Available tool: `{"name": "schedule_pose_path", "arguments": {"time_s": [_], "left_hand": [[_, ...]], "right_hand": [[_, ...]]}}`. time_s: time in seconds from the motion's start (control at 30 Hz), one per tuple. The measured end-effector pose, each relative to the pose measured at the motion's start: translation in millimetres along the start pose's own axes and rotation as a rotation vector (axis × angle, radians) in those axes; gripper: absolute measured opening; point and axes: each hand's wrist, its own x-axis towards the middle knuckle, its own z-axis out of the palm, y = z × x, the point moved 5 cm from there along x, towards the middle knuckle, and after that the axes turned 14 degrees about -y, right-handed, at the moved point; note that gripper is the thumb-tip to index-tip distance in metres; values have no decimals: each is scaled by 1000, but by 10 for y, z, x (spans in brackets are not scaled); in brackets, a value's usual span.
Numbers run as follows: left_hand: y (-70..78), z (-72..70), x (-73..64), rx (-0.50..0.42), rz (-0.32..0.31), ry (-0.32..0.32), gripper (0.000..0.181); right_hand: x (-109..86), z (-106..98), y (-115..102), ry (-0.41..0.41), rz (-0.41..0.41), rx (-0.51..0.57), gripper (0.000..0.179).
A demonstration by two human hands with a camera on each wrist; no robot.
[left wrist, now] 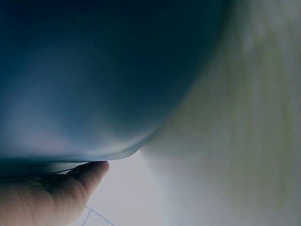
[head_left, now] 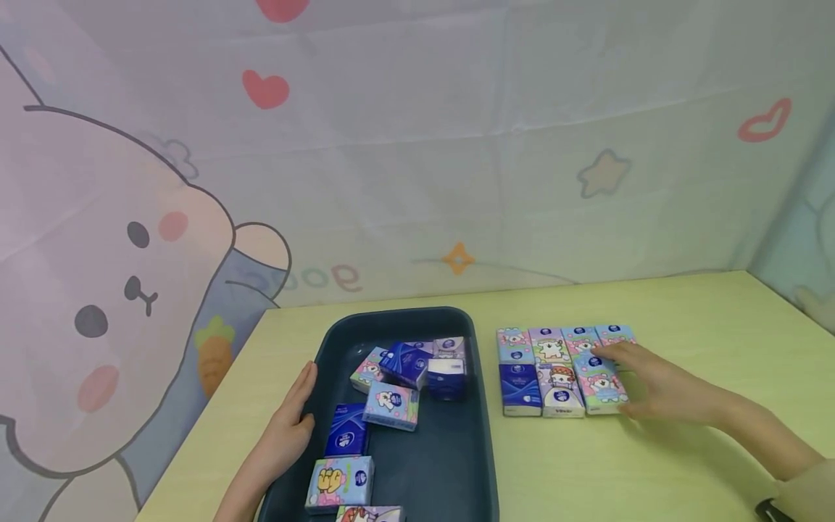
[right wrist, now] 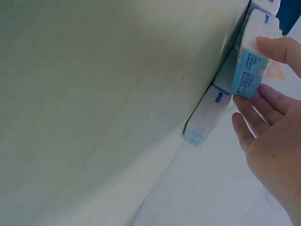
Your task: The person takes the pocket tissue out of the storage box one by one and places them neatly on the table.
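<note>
My right hand (head_left: 672, 384) holds a small light-blue and pink tissue pack (head_left: 603, 384) with a cartoon bear, thumb at its near end and fingers at its far end. In the right wrist view this tissue pack (right wrist: 250, 70) is tilted, close beside other packs. To its left lie a white cartoon tissue pack (head_left: 559, 391) and a dark blue tissue pack (head_left: 520, 390); behind them runs a row of several packs. My left hand (head_left: 283, 431) rests along the left rim of a dark teal tray (head_left: 450, 457), fingers fairly straight. The left wrist view shows mostly the tray's blurred wall (left wrist: 94, 84).
Inside the tray are loose tissue packs, among them a light-blue one (head_left: 391, 406), a dark blue one (head_left: 347, 430) and a yellow-figured one (head_left: 341, 482). The tray stands on a pale yellow table (head_left: 561, 471). A printed cloth (head_left: 404, 181) hangs behind the table.
</note>
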Motion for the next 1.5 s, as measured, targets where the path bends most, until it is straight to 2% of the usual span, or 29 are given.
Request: {"name": "schedule_pose_path", "arguments": {"time_s": [0.3, 0.73, 1.03, 1.3, 1.5], "left_hand": [[-4, 2, -2, 5, 16, 9, 69], [19, 7, -12, -3, 14, 8, 69], [17, 3, -7, 6, -12, -6, 69], [19, 6, -6, 5, 1, 1, 69], [-4, -11, -14, 22, 6, 6, 69]], "right_hand": [[24, 21, -43, 24, -10, -166, 83], [22, 46, -27, -10, 16, -166, 85], [27, 44, -81, -12, 15, -175, 84], [51, 10, -310, 10, -4, -209, 81], [137, 43, -716, 13, -94, -234, 68]]}}
